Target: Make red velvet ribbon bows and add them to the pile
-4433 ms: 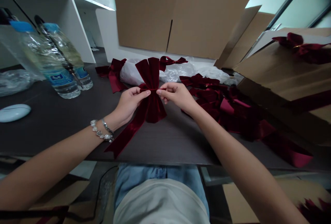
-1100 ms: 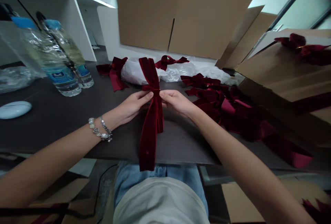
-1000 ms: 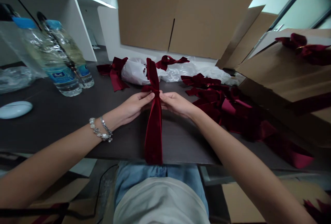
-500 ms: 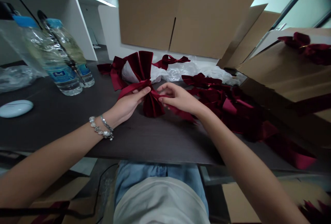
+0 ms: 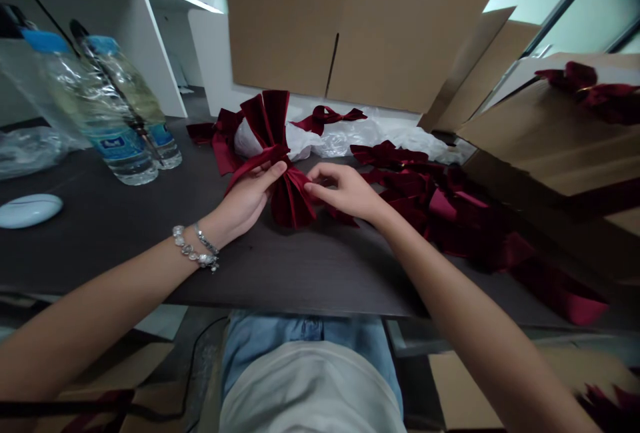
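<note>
Your left hand (image 5: pixel 243 209) is closed on a red velvet bow (image 5: pixel 291 198), pinching its ribbon strap (image 5: pixel 255 165) between thumb and fingers. Your right hand (image 5: pixel 345 191) is half open just beside the bow; whether it has hold of the ribbon is unclear. A heap of bows (image 5: pixel 400 203) lies beyond your right hand, and 2 water bottles (image 5: pixel 117 146) stand beyond your left.

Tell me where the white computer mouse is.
In the head view, the white computer mouse lies far left on the dark desk, in front of the water bottles, left of the left hand.
</note>
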`<state>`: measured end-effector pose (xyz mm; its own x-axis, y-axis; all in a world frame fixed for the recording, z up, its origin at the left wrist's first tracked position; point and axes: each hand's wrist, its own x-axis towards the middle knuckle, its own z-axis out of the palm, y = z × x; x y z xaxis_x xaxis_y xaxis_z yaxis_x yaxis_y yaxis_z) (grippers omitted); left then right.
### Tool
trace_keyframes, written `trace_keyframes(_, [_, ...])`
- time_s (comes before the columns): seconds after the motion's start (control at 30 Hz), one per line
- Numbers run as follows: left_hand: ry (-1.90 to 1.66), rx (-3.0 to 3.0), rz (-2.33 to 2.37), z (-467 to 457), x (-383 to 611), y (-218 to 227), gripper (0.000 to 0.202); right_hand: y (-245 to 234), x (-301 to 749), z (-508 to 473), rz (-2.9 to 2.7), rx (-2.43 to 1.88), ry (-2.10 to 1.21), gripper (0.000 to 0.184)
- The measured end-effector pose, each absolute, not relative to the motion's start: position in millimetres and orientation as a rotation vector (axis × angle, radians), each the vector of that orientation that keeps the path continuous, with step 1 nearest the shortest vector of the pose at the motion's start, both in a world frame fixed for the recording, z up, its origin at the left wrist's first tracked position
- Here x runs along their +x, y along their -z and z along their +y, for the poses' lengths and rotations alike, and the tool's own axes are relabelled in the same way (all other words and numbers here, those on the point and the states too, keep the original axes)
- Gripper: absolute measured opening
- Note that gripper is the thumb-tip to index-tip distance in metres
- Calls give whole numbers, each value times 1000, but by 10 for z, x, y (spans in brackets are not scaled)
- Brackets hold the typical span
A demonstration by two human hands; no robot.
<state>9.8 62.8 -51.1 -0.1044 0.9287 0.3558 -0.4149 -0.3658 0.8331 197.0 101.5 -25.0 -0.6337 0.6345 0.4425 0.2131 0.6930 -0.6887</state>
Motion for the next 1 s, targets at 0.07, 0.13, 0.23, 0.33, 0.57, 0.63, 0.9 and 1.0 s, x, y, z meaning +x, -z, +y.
trace_keyframes(0.07, [-1631, 1132, 684, 627, 109, 521, 19, 257, 1955, 998, -2173, -645, -786, 24])
trace_keyframes(0.13, [-1597, 1136, 712, 620, 119, 527, 19, 251, 1939, 990, -2131, -653, -711, 25])
trace_keyframes(0.23, [-1566, 1156, 778, 598, 130, 534, 21, 207, 1934, 984, -2125, -610, -487, 17])
trace_keyframes(0.33, [-1560, 1190, 798, 571, 155, 535, 24, 138, 1966, 978, -2151, -518, -255, 12])
trace_keyframes(0.57, [-1671, 1128, 765, 579, 196, 541, 26, 156, 2024, 1005, -2284, -461, -71, 20])
trace_keyframes(0.63, [-1665, 1121, 833, 583, 181, 552, 26, 167, 2022, 1002, -2387, -437, -185, 19])
trace_keyframes(0.9, [-1687, 1349, 969, 501, 227, 576, 29, 186, 1965, 956, -2150, -543, -333, 21])
trace_keyframes(1.0, [-1597, 1308, 941, 521, 235, 584, 31, 222, 1913, 945, -2186, -477, -356, 14])
